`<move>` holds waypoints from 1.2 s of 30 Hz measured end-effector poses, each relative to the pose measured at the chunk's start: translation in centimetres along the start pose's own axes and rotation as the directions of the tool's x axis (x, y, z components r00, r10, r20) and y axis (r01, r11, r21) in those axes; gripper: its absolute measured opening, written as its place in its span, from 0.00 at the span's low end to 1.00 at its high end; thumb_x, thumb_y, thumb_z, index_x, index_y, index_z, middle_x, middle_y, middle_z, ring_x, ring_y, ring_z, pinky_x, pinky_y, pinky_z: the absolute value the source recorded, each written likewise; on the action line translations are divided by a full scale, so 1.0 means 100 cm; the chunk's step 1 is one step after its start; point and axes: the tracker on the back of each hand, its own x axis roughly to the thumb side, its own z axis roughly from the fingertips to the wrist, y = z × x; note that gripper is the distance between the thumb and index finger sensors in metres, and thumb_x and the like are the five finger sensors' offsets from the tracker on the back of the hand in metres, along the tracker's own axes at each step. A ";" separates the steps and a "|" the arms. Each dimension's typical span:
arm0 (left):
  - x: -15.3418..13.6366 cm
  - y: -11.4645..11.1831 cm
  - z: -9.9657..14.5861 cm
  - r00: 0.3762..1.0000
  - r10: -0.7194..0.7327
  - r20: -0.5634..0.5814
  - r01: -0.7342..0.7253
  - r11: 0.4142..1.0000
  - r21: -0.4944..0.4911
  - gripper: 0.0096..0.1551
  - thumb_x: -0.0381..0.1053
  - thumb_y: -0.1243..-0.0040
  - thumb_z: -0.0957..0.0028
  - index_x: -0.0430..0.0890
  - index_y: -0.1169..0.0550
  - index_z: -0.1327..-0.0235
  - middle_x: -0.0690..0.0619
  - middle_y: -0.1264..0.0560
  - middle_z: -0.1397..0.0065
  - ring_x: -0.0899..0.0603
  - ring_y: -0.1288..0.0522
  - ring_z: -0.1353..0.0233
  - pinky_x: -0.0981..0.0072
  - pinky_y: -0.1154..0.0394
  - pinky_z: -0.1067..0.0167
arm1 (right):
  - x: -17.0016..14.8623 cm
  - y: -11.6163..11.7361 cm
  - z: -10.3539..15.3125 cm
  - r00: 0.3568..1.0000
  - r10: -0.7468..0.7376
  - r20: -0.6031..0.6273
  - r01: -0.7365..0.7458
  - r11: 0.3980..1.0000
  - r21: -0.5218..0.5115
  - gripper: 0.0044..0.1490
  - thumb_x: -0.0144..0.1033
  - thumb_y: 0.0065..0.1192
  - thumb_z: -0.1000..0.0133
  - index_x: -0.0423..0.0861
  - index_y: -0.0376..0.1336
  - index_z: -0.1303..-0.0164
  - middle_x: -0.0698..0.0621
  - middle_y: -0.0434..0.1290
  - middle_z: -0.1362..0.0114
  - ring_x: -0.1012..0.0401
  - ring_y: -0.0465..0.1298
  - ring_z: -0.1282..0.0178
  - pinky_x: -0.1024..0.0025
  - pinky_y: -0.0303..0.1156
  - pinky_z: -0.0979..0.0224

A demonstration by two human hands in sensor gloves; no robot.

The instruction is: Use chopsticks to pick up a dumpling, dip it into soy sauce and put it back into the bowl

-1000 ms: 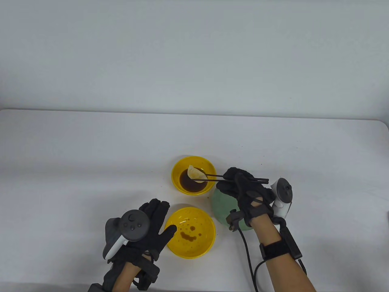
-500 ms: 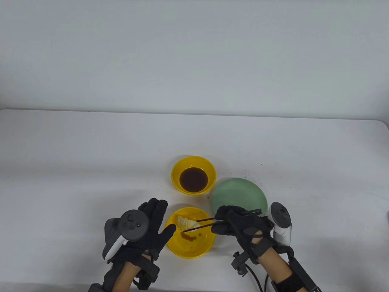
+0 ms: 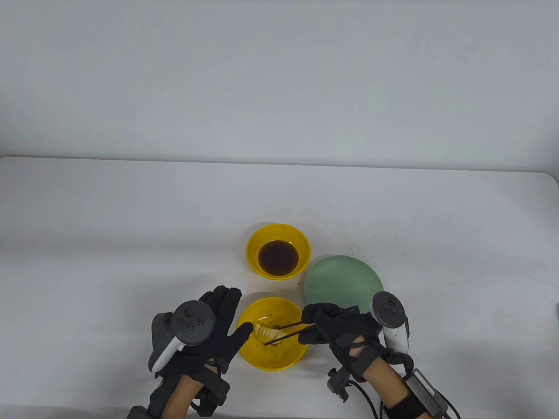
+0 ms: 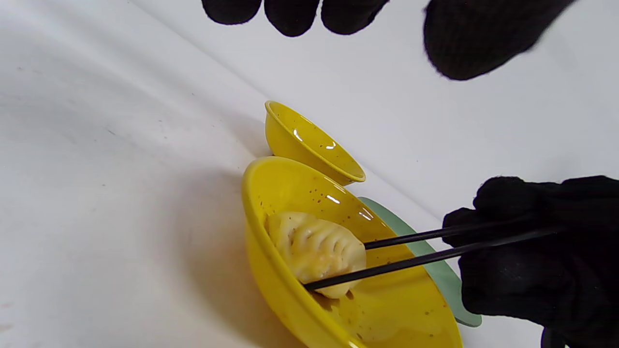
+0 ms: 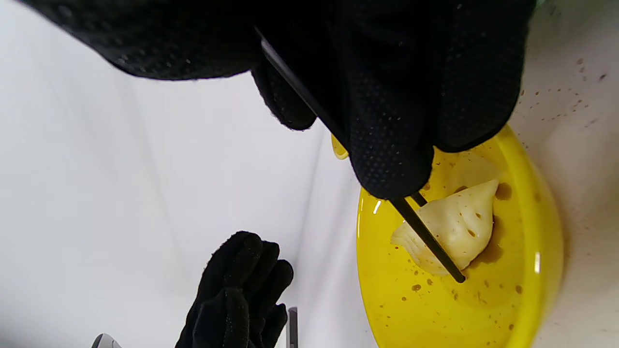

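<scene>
Black chopsticks (image 3: 286,331), gripped in our right hand (image 3: 338,334), seemingly still pinch the dumpling (image 3: 266,332) inside the near yellow bowl (image 3: 279,360); our left hand (image 3: 205,331) rests flat, fingers relaxed, beside that bowl.

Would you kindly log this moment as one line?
right hand: grips black chopsticks | pale pleated dumpling: in near yellow bowl | left hand: open

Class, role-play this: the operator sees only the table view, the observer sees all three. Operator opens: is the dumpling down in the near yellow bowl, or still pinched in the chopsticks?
Observer: In the left wrist view the dumpling lies against the near yellow bowl's inner wall, with the chopsticks on either side of it.
Operator: Is the right hand gripping them?
Observer: Yes; the right wrist view shows the right hand with fingers curled round the chopsticks.
Operator: Any sauce in that bowl?
Observer: Brown sauce is pooled beside the dumpling, with spots across the bowl's floor.
</scene>
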 end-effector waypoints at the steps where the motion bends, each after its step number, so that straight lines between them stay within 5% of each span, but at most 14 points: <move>1: 0.000 0.000 0.000 1.000 -0.003 -0.001 0.003 1.000 -0.003 0.50 0.72 0.47 0.49 0.61 0.51 0.16 0.54 0.55 0.11 0.35 0.55 0.10 0.29 0.65 0.21 | 0.000 0.000 0.001 1.000 0.002 -0.004 -0.002 1.000 0.011 0.28 0.39 0.64 0.43 0.34 0.69 0.40 0.25 0.66 0.33 0.43 0.85 0.47 0.45 0.79 0.44; 21: 0.000 -0.002 -0.001 1.000 -0.007 -0.006 0.007 1.000 -0.010 0.50 0.72 0.47 0.49 0.61 0.52 0.16 0.55 0.55 0.11 0.35 0.55 0.10 0.29 0.65 0.21 | 0.025 -0.034 0.011 0.970 -0.202 0.134 0.205 0.979 -0.009 0.30 0.42 0.61 0.42 0.35 0.66 0.36 0.27 0.64 0.31 0.45 0.83 0.44 0.47 0.78 0.41; 23: 0.000 -0.002 -0.001 1.000 -0.004 -0.005 0.004 1.000 -0.008 0.50 0.72 0.47 0.49 0.61 0.52 0.16 0.55 0.55 0.11 0.35 0.55 0.10 0.30 0.65 0.21 | 0.038 -0.045 0.018 0.965 -0.133 0.228 0.159 0.982 -0.101 0.30 0.40 0.62 0.42 0.35 0.66 0.36 0.27 0.64 0.31 0.43 0.83 0.44 0.45 0.78 0.41; 25: 0.000 -0.002 -0.001 1.000 -0.006 -0.003 0.006 1.000 -0.009 0.50 0.72 0.47 0.49 0.61 0.52 0.16 0.55 0.55 0.11 0.35 0.55 0.10 0.30 0.65 0.21 | 0.051 -0.057 0.026 0.945 0.124 0.303 -0.049 0.968 -0.245 0.30 0.40 0.62 0.42 0.35 0.66 0.36 0.27 0.63 0.30 0.43 0.82 0.43 0.44 0.77 0.40; 26: 0.000 -0.003 -0.001 1.000 -0.009 -0.003 0.009 1.000 -0.012 0.50 0.72 0.47 0.49 0.61 0.52 0.16 0.54 0.55 0.11 0.35 0.55 0.10 0.29 0.65 0.21 | 0.056 -0.061 0.029 0.915 0.264 0.304 -0.167 0.935 -0.312 0.30 0.40 0.62 0.42 0.36 0.66 0.36 0.27 0.64 0.30 0.43 0.82 0.43 0.44 0.77 0.39; 28: 0.000 -0.004 -0.002 1.000 -0.016 -0.001 0.016 1.000 -0.016 0.50 0.72 0.47 0.49 0.61 0.52 0.16 0.55 0.55 0.11 0.35 0.55 0.10 0.30 0.65 0.21 | 0.061 -0.063 0.033 0.769 0.586 0.255 -0.449 0.779 -0.437 0.29 0.41 0.62 0.43 0.37 0.67 0.36 0.29 0.64 0.29 0.43 0.82 0.42 0.45 0.77 0.39; 33: 0.000 -0.004 -0.002 1.000 -0.018 -0.002 0.018 1.000 -0.019 0.50 0.72 0.47 0.49 0.61 0.52 0.16 0.54 0.55 0.11 0.35 0.55 0.10 0.29 0.65 0.21 | 0.055 -0.047 0.021 0.579 0.790 0.201 -0.688 0.606 -0.398 0.30 0.40 0.62 0.43 0.39 0.66 0.34 0.30 0.62 0.27 0.41 0.79 0.38 0.43 0.73 0.34; 36: 0.000 -0.004 -0.001 1.000 -0.020 -0.002 0.020 1.000 -0.019 0.50 0.72 0.47 0.49 0.61 0.51 0.16 0.55 0.55 0.11 0.35 0.55 0.10 0.30 0.65 0.21 | 0.047 -0.034 0.007 0.323 0.938 0.128 -0.850 0.347 -0.396 0.30 0.41 0.61 0.43 0.41 0.64 0.33 0.32 0.61 0.25 0.42 0.77 0.34 0.43 0.70 0.32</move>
